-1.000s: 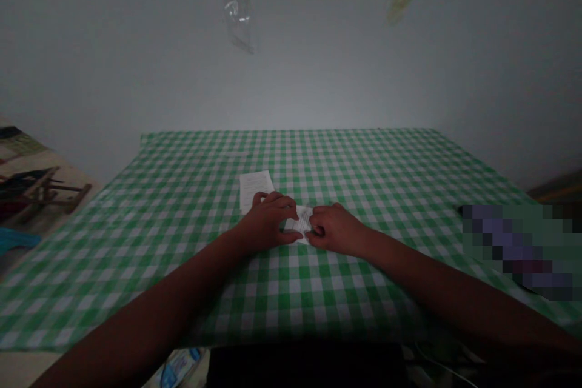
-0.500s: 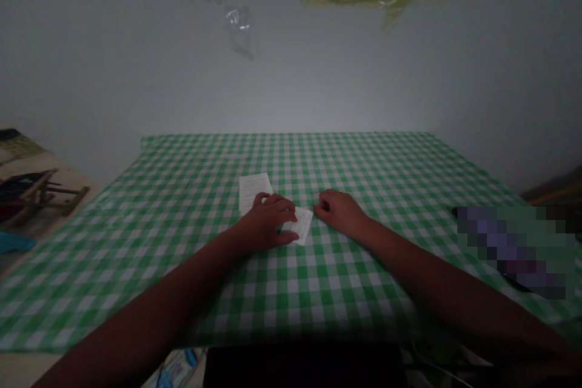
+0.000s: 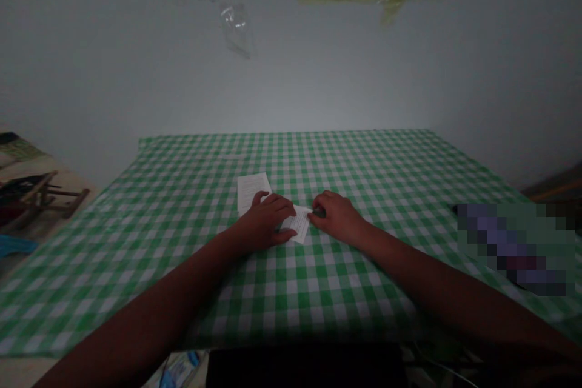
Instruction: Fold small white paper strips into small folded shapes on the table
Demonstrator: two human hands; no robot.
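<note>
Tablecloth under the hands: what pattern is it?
The tablecloth is green-and-white check, seen best in the head view.

Dim, murky, wide-angle edge distortion

Green-white checked tablecloth, white paper

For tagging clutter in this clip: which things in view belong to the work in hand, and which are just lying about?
In hand: printed paper slip, under the left hand, its edge touched by the right hand.
Lying about: second white paper behind the left hand; clear plastic bags on the wall; wooden frame on the floor.
</note>
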